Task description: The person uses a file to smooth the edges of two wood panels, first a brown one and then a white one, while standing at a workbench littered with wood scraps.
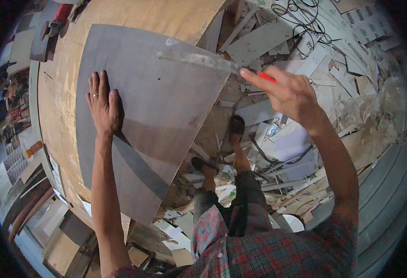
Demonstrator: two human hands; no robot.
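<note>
My left hand [104,107] lies flat on a large dark grey board [143,97], fingers stretched out and a ring on one of them. The board rests on a wooden worktop. In my closed right hand [289,95] is the red and black handle of a long grey tool, seemingly a flat file [198,61], its index finger stretched along the handle. The blade points left across the board's right edge, over its far part. Motion blur hides the blade's surface, and I cannot tell whether it touches the board.
The pale wooden worktop [152,14] shows beyond the board and along its left side. A red power tool [59,19] sits at the far left corner. Offcuts [261,44], a tangled black cable [300,14] and crumpled plastic sheeting [375,111] litter the floor around my feet.
</note>
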